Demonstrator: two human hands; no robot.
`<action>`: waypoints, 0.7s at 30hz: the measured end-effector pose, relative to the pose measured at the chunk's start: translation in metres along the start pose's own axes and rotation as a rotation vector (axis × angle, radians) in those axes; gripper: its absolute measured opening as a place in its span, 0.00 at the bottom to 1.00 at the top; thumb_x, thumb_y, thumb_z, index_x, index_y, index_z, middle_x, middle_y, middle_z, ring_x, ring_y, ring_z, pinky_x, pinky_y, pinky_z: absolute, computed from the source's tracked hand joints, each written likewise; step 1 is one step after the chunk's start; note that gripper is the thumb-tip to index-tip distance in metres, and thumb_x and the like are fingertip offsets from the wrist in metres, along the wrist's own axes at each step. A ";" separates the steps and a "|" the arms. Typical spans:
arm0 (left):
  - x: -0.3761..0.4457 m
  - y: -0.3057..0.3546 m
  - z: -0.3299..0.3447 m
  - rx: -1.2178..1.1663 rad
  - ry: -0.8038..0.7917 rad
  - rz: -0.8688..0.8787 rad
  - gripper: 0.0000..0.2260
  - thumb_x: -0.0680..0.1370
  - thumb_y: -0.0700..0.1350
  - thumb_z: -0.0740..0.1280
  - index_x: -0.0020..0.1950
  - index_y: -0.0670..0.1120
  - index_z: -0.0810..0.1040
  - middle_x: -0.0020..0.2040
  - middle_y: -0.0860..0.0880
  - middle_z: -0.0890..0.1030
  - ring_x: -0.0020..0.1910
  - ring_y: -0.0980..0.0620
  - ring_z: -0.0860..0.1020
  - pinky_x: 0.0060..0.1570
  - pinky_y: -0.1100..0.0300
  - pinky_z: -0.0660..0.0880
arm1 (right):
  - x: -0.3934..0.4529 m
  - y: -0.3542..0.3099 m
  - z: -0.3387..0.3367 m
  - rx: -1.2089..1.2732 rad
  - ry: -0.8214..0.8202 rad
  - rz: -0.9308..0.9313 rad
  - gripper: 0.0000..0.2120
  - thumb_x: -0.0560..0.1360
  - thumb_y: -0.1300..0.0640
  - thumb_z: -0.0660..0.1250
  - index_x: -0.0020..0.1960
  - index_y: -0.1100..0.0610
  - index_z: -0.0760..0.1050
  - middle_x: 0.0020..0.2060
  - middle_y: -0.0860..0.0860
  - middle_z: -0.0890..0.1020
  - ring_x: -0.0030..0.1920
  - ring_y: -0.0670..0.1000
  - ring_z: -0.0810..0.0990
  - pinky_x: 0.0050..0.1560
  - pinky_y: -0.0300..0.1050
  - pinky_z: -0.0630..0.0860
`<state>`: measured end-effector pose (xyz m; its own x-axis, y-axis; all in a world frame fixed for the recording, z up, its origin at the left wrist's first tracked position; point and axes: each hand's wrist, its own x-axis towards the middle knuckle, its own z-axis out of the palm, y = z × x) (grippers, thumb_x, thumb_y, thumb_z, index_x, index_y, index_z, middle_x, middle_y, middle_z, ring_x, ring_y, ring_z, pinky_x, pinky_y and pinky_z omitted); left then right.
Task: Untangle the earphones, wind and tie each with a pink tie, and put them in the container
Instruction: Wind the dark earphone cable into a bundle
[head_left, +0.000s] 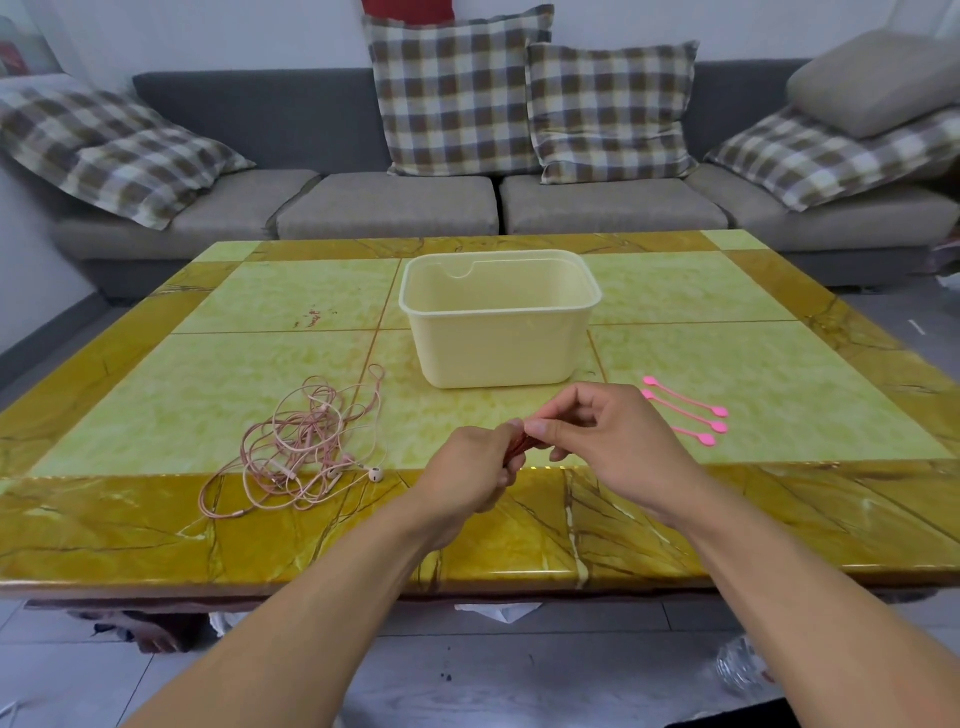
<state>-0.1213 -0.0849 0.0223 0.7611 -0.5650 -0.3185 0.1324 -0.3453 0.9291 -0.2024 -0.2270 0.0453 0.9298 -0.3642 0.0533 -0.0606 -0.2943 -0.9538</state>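
Both hands, left (475, 470) and right (605, 434), pinch a red wound cord (519, 448) above the desk (779, 519) front edge, between tangled earphones (306, 441) and pink ties (685, 410).

Both hands are meeting above the near edge of a glossy yellow-and-green stone-patterned table (779, 332). The left hand (470, 467) is gripping a small bundle of dark red wound cord (519, 448), while the right hand (608, 441) is pinching its upper end between thumb and forefinger. A tangled heap of pale pink wired earphones (306, 441) is lying to the left, three bright pink silicone ties (691, 413) are lying to the right, and an open cream plastic rectangular container (498, 317) is standing beyond the hands.
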 end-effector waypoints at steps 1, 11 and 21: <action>0.000 0.000 -0.001 -0.002 0.002 0.005 0.23 0.82 0.56 0.60 0.29 0.49 0.72 0.26 0.52 0.66 0.24 0.53 0.61 0.28 0.59 0.57 | 0.000 0.001 -0.001 -0.012 -0.018 -0.008 0.05 0.73 0.57 0.77 0.45 0.57 0.83 0.40 0.51 0.88 0.40 0.53 0.86 0.45 0.46 0.83; 0.001 0.003 0.008 0.254 0.206 0.188 0.25 0.84 0.56 0.59 0.30 0.47 0.74 0.25 0.53 0.72 0.24 0.54 0.67 0.29 0.59 0.62 | 0.001 0.004 -0.001 0.085 0.063 0.058 0.03 0.73 0.62 0.76 0.45 0.60 0.83 0.39 0.55 0.87 0.39 0.51 0.86 0.45 0.43 0.83; 0.020 0.000 0.016 0.557 0.344 0.422 0.26 0.87 0.53 0.53 0.36 0.41 0.76 0.33 0.43 0.79 0.37 0.38 0.76 0.40 0.43 0.73 | 0.017 0.022 -0.023 0.091 0.121 0.221 0.08 0.78 0.52 0.72 0.51 0.56 0.85 0.46 0.51 0.88 0.46 0.51 0.86 0.49 0.43 0.81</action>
<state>-0.1159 -0.1082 0.0133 0.8426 -0.4994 0.2017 -0.4813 -0.5301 0.6981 -0.1959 -0.2604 0.0316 0.8469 -0.5157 -0.1294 -0.2193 -0.1170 -0.9686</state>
